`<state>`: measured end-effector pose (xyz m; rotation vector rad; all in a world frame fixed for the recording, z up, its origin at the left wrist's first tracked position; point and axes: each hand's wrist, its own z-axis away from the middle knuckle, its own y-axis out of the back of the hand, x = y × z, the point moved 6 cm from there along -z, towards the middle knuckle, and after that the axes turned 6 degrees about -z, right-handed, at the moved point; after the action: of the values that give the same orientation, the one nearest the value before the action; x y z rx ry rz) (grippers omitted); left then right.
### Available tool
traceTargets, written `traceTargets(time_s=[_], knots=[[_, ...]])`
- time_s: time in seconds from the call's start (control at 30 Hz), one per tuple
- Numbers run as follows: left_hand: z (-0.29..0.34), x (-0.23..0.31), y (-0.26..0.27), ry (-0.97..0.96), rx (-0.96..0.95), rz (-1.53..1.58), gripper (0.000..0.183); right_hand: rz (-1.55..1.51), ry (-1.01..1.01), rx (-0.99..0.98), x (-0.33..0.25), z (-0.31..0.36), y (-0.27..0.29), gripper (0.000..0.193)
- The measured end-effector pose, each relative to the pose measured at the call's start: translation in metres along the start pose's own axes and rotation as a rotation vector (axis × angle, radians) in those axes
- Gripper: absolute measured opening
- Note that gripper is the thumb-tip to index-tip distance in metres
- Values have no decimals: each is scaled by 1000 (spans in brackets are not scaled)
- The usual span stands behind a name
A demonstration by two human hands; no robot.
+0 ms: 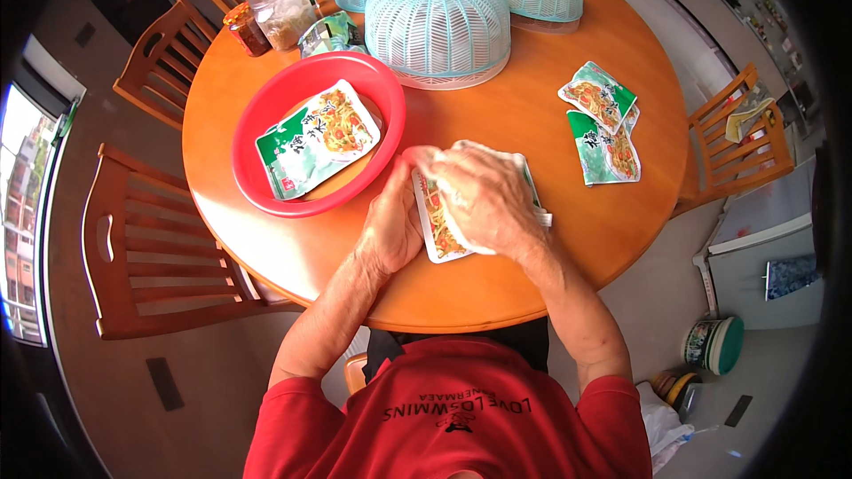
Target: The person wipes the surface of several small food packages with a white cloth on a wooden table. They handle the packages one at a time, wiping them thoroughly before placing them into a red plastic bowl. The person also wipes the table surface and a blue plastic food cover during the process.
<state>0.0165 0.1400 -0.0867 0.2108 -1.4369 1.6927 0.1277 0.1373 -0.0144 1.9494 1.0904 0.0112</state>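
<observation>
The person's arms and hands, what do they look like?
The shirt is red with dark printing and short sleeves. Both forearms are bare, with no watch showing. The left hand and right hand wear no gloves.

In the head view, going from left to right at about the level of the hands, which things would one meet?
Bright window, nearest left chair, red basin, left hand, right hand, green-and-white packets, right-side chair.

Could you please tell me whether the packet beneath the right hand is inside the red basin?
No, the packet under the right hand is outside the red basin, to its right.
</observation>
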Motion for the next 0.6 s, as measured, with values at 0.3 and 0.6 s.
traceTargets(time_s=[0.3, 0.6], knots=[[-4, -7, 8, 48, 26, 59, 63, -109, 88, -187, -43, 40, 4, 38], [2, -5, 2, -46, 4, -77, 24, -96, -99, -95, 15, 21, 18, 28]])
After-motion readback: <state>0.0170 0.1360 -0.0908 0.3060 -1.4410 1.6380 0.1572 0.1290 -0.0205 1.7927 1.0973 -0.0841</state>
